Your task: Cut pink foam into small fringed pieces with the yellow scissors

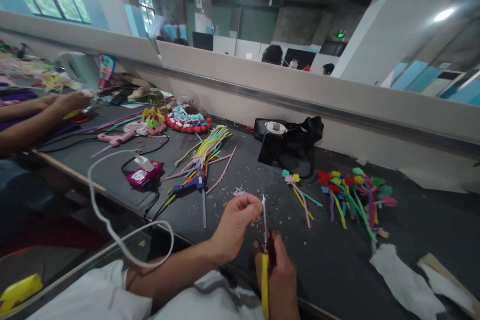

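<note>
Yellow-handled scissors (265,263) are gripped in the right hand (281,272), above the near edge of the dark tabletop (240,170). The blades point away from the person and appear nearly edge-on; their opening cannot be determined. The left hand (233,225) is closed in a pinch, thumb against forefinger, just beside the blade tips. Any piece between these fingertips is too small to identify.

Small pale cuttings are scattered on the tabletop around and beyond both hands. A small heap of pink pieces (240,192) lies just beyond the left hand.

Left of the hands, a blue glue gun (190,185) lies at the near end of a bundle of fuzzy stems (213,145), coloured yellow, green, pink and orange. Further left is a magenta power strip (145,175) with a white plug inserted.

Right of the scissors lies a small group of fuzzy flowers (296,182); a larger multicoloured group (352,187) lies further right. Behind them, a black bag (309,132) rests near the partition.
</note>
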`<state>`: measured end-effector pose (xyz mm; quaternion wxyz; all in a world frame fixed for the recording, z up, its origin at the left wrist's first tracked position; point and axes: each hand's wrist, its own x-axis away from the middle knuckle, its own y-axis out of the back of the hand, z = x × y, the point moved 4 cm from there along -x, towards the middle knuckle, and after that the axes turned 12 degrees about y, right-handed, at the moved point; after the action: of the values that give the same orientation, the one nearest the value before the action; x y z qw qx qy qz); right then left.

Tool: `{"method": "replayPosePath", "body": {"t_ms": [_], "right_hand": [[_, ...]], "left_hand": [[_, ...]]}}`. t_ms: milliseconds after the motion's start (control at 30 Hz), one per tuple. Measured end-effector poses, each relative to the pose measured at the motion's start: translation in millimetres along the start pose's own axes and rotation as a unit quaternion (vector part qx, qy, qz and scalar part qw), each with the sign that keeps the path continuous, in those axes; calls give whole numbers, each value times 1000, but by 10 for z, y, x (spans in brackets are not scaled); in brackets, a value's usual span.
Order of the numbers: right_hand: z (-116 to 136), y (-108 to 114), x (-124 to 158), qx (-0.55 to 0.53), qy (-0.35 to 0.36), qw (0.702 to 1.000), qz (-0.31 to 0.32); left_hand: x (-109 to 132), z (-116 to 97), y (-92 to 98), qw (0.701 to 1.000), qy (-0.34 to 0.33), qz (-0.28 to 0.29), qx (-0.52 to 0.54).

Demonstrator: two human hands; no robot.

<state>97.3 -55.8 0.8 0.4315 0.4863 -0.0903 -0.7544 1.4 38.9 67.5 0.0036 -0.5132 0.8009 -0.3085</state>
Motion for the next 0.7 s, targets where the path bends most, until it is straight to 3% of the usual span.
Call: {"method": "replayPosePath", "body": {"t_ms": [133, 367, 700], "right_hand": [[36, 16, -14, -13, -22, 999, 18], [67, 65, -23, 0, 5, 1000, 17], [34, 80, -155, -44, -51, 996, 55]], "left_hand": [[-1, 17, -12, 1000, -7, 5, -7], [-21, 49, -9, 999, -15, 4, -27], [-32, 104, -64, 998, -15, 33, -41]]}}
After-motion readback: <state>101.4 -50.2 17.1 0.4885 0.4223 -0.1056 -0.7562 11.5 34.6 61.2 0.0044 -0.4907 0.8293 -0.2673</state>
